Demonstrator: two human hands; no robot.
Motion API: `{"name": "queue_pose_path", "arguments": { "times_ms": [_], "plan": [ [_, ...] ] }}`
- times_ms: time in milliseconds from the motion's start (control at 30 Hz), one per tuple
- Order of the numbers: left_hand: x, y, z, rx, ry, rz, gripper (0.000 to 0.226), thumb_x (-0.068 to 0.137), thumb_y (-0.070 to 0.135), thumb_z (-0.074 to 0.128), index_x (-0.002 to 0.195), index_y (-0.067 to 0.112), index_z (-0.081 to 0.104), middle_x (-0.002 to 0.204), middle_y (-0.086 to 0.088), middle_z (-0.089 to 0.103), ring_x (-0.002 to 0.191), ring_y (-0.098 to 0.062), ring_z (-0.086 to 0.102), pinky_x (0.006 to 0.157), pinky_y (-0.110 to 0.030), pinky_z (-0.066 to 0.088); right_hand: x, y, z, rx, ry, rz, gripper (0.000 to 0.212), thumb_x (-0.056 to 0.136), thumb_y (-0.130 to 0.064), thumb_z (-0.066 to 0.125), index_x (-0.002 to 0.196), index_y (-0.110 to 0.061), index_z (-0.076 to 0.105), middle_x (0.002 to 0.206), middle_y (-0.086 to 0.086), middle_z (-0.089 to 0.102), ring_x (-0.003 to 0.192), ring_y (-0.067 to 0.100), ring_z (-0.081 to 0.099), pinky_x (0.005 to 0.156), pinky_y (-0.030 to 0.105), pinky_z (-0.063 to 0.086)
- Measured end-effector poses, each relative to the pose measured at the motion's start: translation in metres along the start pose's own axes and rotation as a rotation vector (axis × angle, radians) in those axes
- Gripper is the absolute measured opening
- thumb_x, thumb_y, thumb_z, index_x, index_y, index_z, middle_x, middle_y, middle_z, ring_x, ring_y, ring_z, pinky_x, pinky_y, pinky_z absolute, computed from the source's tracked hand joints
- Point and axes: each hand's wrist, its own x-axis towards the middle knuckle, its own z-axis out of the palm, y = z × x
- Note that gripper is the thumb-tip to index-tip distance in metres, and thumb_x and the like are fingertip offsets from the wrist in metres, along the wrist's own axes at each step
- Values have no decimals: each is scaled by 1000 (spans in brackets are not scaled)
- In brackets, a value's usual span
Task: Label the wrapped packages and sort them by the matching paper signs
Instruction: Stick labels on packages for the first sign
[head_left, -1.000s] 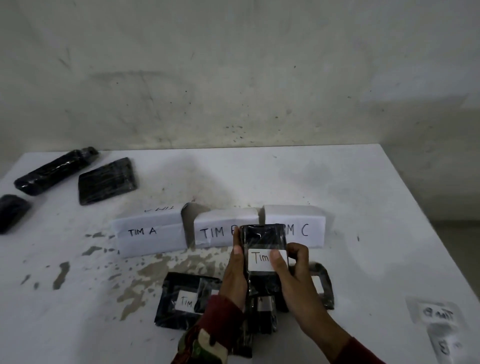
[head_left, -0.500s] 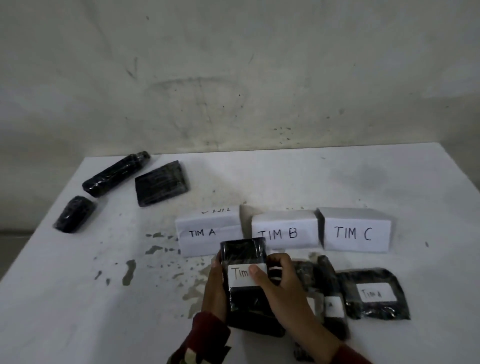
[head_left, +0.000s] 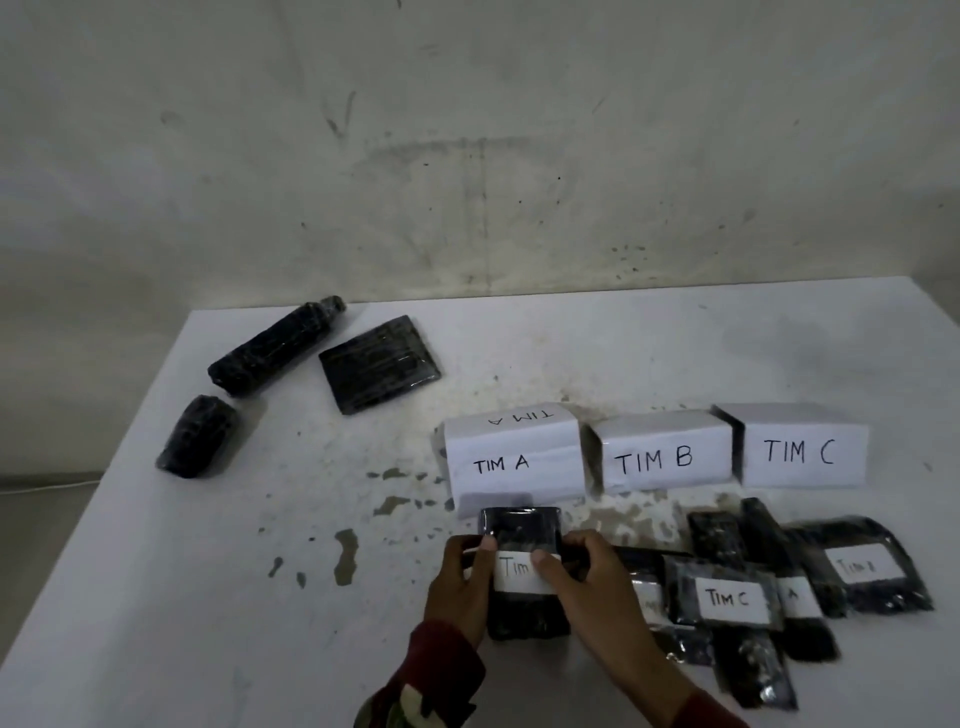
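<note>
I hold a black wrapped package (head_left: 522, 532) with both hands, just in front of the TIM A sign (head_left: 514, 460). My left hand (head_left: 460, 587) grips its left edge and my right hand (head_left: 592, 587) grips its right side. The right thumb covers part of its white label (head_left: 511, 569), which reads "Tim"; the letter after that is hidden. To the right stand the TIM B sign (head_left: 660, 457) and the TIM C sign (head_left: 802, 449). A pile of labelled black packages (head_left: 727, 597) lies in front of those two signs.
Three unlabelled black packages lie at the far left: a long roll (head_left: 275, 345), a flat square one (head_left: 379, 364) and a short roll (head_left: 200, 436). The white table (head_left: 156, 597) has chipped paint spots. A wall rises behind its far edge.
The package in my hands has moved left from in front of the TIM B and C signs to in front of TIM A. The camera view has shifted left as well.
</note>
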Motion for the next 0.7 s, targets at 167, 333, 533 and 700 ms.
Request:
{"name": "queue_pose_path", "arguments": {
  "times_ms": [167,333,533,700],
  "plan": [
    [8,-9,-10,53,-104,49,5,93,27,50,92,23,53,96,4,57,80,-4,53,55,-3,42,-4,-3,12,-154,97,23,24,83,-32,64,97,-24,46,92,-4,51,84,12,49,74,24,37],
    [22,-2,-29,77,-55,100,6,90,26,55,94,23,54,100,4,56,82,-5,53,60,-5,40,3,-21,12,-230,185,-36,39,81,-31,66,112,-18,47,102,-2,43,92,16,48,75,26,42],
    [61,27,-71,17,118,159,19,88,22,58,105,14,56,104,-1,56,87,-12,51,67,-14,37,34,-74,35,-222,134,-220,29,82,-29,65,106,-19,53,104,-4,47,93,12,50,75,23,37],
    [103,46,-105,-24,219,167,20,88,24,59,106,16,54,109,-1,55,98,-17,50,78,-25,41,80,-119,68,-304,40,-332,21,83,-29,63,100,-20,53,98,-6,42,98,14,48,76,23,35]
  ]
}}
